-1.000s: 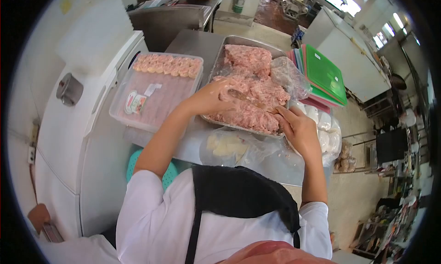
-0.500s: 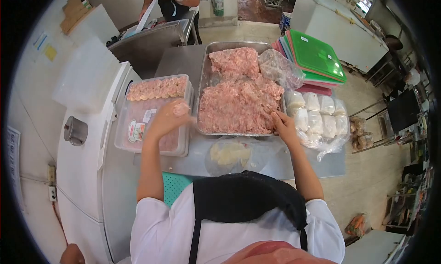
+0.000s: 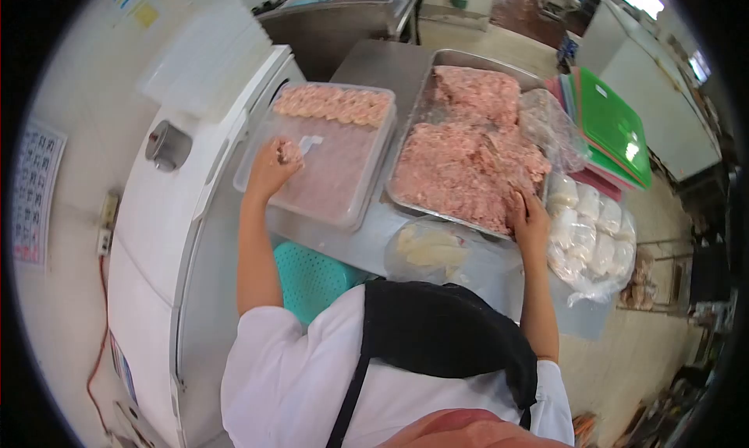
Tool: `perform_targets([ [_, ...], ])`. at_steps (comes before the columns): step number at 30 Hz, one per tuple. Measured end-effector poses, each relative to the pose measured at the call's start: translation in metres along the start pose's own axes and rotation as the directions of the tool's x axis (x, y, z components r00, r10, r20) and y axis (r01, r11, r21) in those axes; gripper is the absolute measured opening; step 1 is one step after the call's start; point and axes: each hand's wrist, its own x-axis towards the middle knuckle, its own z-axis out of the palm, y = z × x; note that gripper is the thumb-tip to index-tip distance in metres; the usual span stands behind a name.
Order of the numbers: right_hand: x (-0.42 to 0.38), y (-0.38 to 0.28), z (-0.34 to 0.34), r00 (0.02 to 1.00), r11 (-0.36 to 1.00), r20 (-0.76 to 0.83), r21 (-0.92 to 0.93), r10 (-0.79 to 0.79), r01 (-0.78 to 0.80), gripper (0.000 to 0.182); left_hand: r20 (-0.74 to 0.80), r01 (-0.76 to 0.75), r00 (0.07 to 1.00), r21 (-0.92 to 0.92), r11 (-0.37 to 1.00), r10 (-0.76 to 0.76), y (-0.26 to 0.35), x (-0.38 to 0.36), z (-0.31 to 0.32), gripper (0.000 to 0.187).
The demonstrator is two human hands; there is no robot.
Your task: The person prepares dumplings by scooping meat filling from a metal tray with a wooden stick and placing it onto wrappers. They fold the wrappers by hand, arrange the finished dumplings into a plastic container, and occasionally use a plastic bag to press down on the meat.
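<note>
There are two hands, one metal tray, one pot, one teal basket.

Narrow gap between container and tray; clear bag, green lid, white packs crowd tray's right.

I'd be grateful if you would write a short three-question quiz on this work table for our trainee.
1. True or false: the metal tray lies between the plastic container and the bag of white bundles.
2. What colour is the perforated basket? A) Red B) Teal C) Yellow
3. Which hand is at the ground meat in the tray, and which is over the container?

Key: 1. True; 2. B; 3. The right hand at the meat, the left hand over the container.
</note>
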Motion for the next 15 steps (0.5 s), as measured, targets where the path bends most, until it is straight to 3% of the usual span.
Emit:
perform_targets([
  [3,0.0,0.005,0.004,1.0,0.996,0.006,-0.087,-0.029,0.029,0.027,0.049,0.211,0.978,-0.248,0.946,-0.205,-0.009,0.001,-0.005,0.049],
  [9,-0.002,-0.003,0.003,0.998,0.984,0.031,-0.166,-0.055,0.06,0.025,-0.159,0.132,0.968,-0.327,0.936,-0.192,-0.041,0.031,0.01,0.056],
  [15,-0.002,-0.001,0.006,0.999,0.973,0.048,-0.228,-0.025,0.036,0.023,-0.385,0.218,0.906,0.067,0.974,-0.177,-0.056,0.075,0.018,0.064],
])
